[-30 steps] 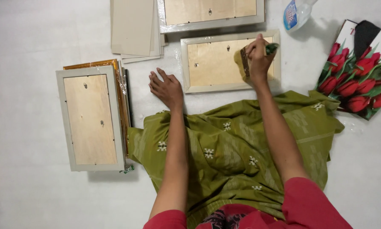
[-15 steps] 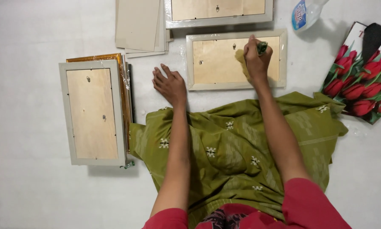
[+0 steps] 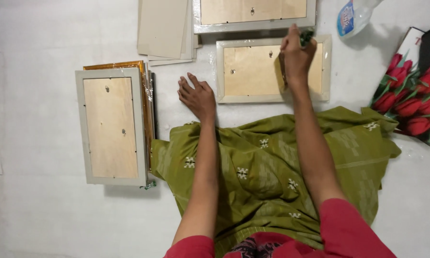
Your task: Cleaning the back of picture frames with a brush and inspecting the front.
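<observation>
Wiping looks to be the step in hand: right hand [image 3: 297, 56] clenched on a cloth [image 3: 306, 36] over the frame [image 3: 272, 70] at the floor's far edge, left hand [image 3: 197, 97] spread flat beside it, so steady strokes across the backing seem called for.

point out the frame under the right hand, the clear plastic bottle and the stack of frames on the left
pale face-down picture frame [image 3: 246, 71], head view, plywood backing.
clear plastic bottle [image 3: 352, 17], head view, label.
stack of frames [image 3: 111, 126], head view, top frame's backing.

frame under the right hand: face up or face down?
Face down. The grey-rimmed picture frame shows its bare plywood backing board with small metal hangers; no picture side is visible. The right hand rests on that backing.
</observation>
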